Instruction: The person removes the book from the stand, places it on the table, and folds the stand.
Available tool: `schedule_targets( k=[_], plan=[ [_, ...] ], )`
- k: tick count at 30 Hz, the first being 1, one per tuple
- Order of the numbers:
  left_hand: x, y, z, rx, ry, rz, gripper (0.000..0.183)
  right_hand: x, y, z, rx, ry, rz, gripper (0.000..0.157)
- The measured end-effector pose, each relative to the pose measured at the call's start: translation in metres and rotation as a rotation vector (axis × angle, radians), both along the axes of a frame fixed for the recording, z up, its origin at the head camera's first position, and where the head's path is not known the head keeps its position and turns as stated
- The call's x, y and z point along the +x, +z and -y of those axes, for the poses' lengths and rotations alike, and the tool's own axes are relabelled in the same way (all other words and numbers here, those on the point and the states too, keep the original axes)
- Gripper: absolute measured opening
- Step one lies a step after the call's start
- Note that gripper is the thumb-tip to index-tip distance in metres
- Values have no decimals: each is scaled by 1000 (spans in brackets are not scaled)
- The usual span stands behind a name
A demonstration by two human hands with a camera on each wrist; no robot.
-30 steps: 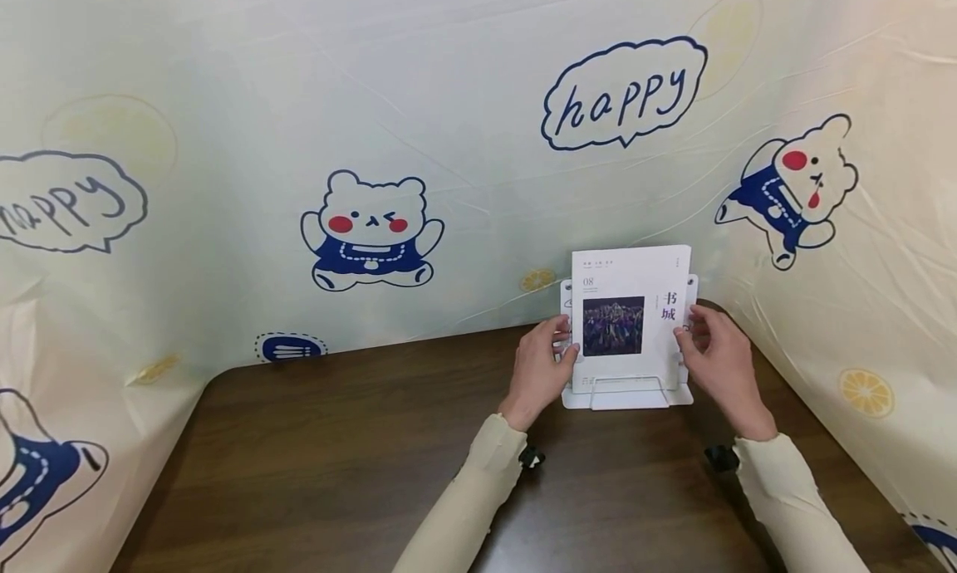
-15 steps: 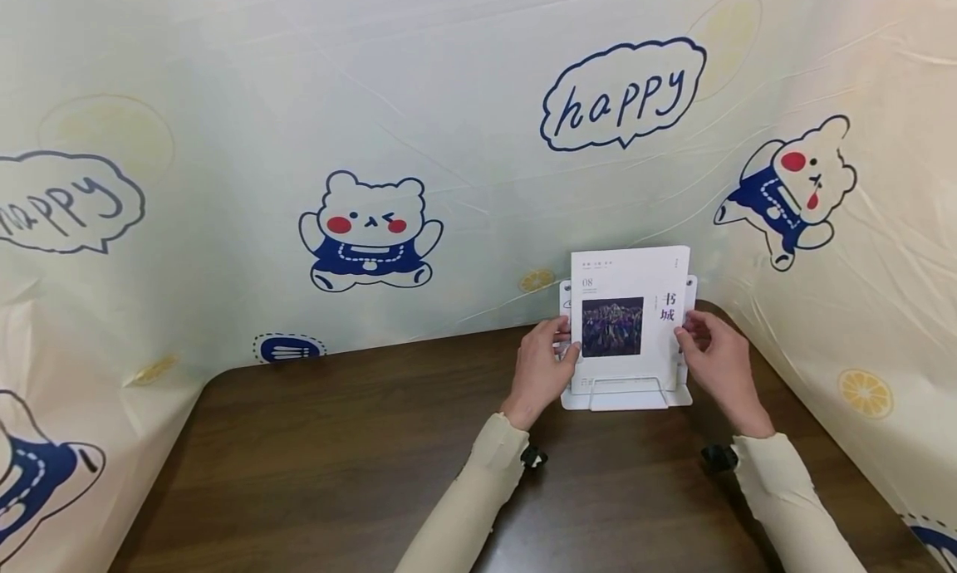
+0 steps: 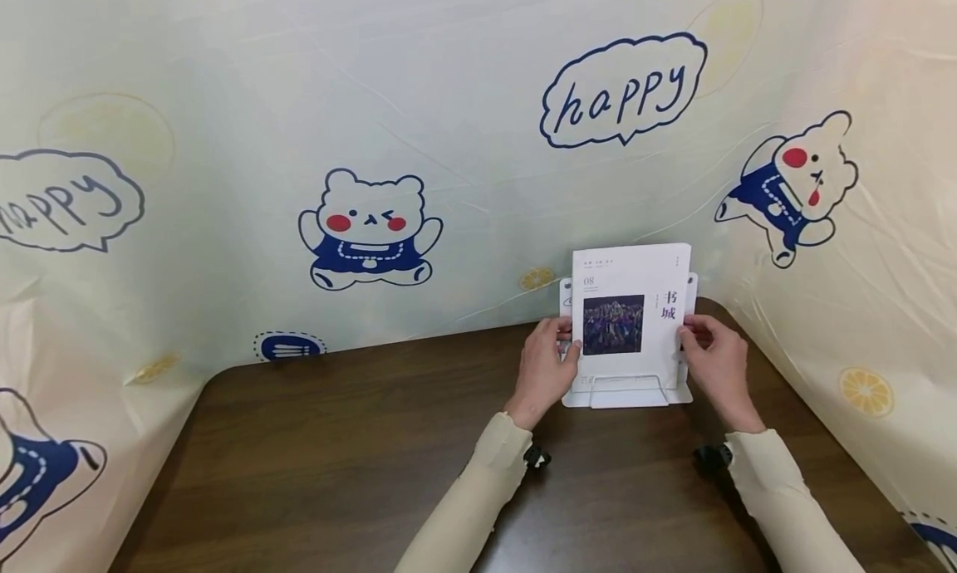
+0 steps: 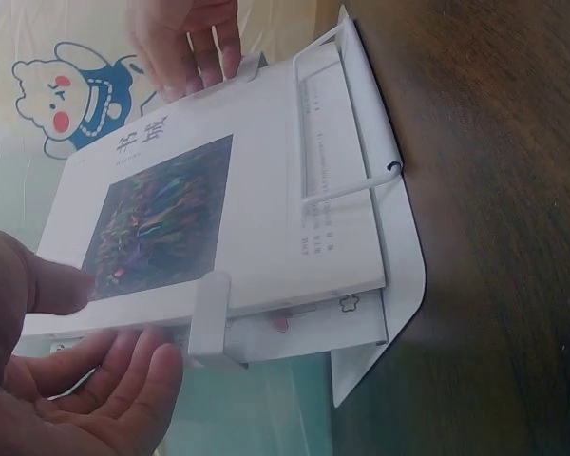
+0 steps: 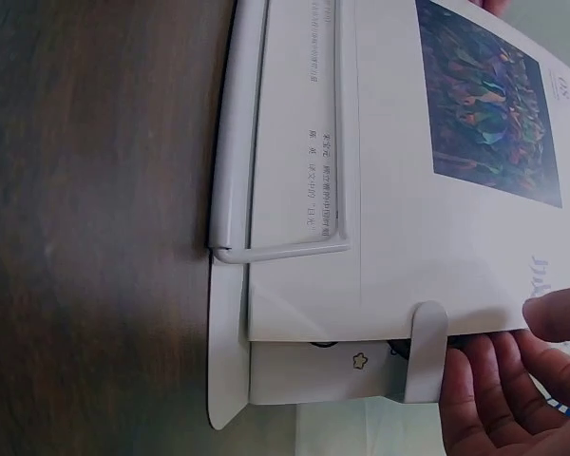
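Note:
A white book [image 3: 628,266] with a dark picture and Chinese characters on its cover leans upright on a white book stand [image 3: 576,400]. A wire bar [image 5: 285,254] crosses the cover's lower part, and a small side clip [image 4: 209,313] overlaps the book's edge. My left hand [image 3: 543,369] holds the left edge, thumb in front and fingers behind. On the opposite edge my right hand [image 3: 719,369] pinches the book, its thumb on the cover beside the right clip [image 5: 426,351]. Fingertips behind the book are partly hidden.
The stand rests near the back right of a dark wooden table [image 3: 336,457]. Close behind it hangs a pale curtain [image 3: 478,199] printed with bears and lettering, which also encloses both sides.
My right hand has shifted slightly, its fingers drawing closer to the book's right edge. The left hand has barely moved; the book and stand stay in place.

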State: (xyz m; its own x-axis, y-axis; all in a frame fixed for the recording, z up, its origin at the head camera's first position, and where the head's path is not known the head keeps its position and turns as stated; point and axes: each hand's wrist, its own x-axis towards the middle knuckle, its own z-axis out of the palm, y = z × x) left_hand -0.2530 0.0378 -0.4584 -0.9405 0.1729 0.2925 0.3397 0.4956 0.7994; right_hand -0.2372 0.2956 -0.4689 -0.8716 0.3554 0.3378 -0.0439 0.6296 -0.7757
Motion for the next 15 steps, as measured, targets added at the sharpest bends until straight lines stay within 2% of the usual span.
schedule_targets(
  k=[8,15],
  plan=[
    [-4,-3,-1,34,18,-29,28,-1,0,-2,-41,-10,34,30],
    [-6,-5,-1,5,40,-54,28,1,-2,-1,-75,-2,53,33]
  ],
)
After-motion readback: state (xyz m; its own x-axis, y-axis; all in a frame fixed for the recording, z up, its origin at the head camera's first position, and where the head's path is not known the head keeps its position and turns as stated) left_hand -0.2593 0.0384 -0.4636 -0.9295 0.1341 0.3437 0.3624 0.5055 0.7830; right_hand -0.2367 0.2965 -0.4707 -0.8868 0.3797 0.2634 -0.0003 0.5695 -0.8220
